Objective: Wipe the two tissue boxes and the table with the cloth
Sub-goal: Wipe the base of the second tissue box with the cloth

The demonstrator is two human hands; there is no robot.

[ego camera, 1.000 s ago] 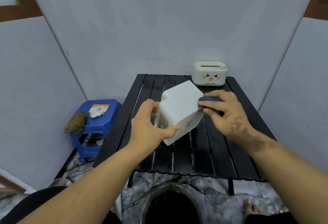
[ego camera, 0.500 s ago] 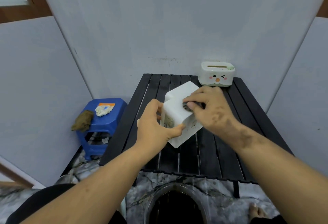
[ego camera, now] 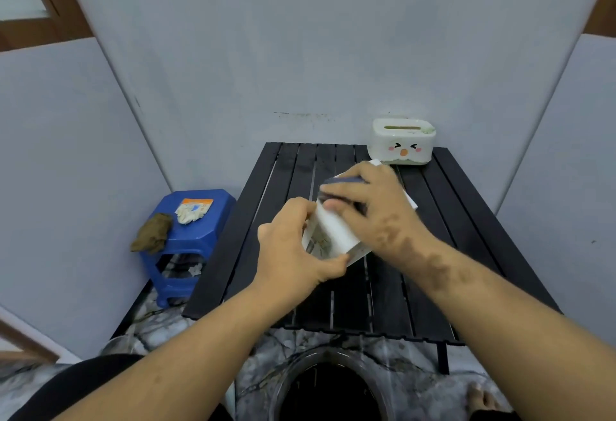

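Mid-task, by the look of it: first box lifted and tilted over the table, gripped at its near end by the left hand. Right hand curled round the dark cloth, pressing it on the box's top. Second box at the far right corner, seemingly not yet wiped; table too. Compared with half a second ago: cloth slid toward the box's far left edge, box turned slightly.
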